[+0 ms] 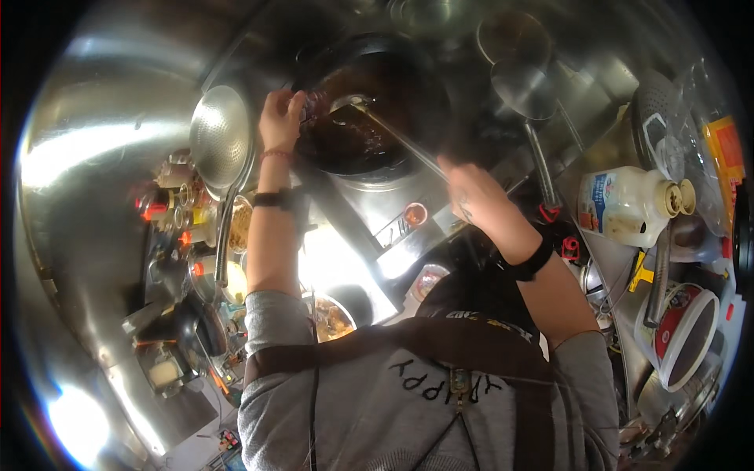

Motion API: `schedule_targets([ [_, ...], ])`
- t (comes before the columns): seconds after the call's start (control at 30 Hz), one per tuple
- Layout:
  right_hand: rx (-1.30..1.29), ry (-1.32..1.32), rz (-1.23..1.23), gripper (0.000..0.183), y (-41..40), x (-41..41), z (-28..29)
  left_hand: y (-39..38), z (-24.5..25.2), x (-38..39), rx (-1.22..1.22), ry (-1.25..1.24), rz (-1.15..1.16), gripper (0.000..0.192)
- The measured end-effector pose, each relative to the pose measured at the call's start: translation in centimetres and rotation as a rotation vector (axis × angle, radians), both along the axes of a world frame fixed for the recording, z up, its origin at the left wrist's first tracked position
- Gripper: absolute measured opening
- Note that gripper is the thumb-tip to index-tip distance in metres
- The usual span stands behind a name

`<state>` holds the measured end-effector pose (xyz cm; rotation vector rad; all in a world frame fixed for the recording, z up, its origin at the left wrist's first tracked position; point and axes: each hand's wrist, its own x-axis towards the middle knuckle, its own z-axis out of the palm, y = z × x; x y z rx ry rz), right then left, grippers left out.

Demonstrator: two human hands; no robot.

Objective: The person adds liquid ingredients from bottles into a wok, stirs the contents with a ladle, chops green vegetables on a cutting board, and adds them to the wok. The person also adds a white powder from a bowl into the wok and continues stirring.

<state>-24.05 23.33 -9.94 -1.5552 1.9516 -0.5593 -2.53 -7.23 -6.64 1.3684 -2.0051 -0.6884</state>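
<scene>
My left hand (281, 122) grips a small reddish see-through container (315, 105), tilted over the left side of a dark wok (377, 168). The fingers hide part of the container. My right hand (476, 194) is closed around the long metal handle of a ladle (406, 141). That ladle slants down to the left, and its bowl sits in the wok close to the container. Dark brown, glossy liquid (359, 132) lies in the wok.
A perforated skimmer (221, 132) hangs left of my left forearm, near several squeeze bottles (203, 235). Beyond my right hand lies another metal ladle (524, 88). A plastic jug (618, 203) and a white-rimmed bucket (662, 332) are at the right. A small cup (415, 215) stands before the wok.
</scene>
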Motion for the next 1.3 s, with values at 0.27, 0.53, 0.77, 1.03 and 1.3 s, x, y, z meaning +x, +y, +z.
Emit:
schedule_targets([
  [0.27,-0.238,-0.208,-0.113,0.032,-2.1,-1.7,-0.6,1.5,1.8,-1.4,0.14,0.056,-0.099,0.036],
  [0.53,-0.223,-0.033,-0.191,0.035,-0.2,-3.6,1.2,3.5,-2.4,0.7,0.669,1.133,-0.294,0.041],
  [0.77,0.233,-0.536,-0.337,0.021,-0.2,-1.7,3.1,6.0,-7.2,1.3,0.748,1.188,-0.246,0.06],
  [1.03,0.321,-1.843,-0.557,0.016,0.1,-3.2,3.8,5.2,-6.0,2.7,-0.002,0.222,-0.198,0.065],
  [1.3,0.321,-2.033,-0.65,0.037,1.5,-4.9,10.0,2.9,-6.9,1.5,-0.167,-0.379,-0.092,0.065],
])
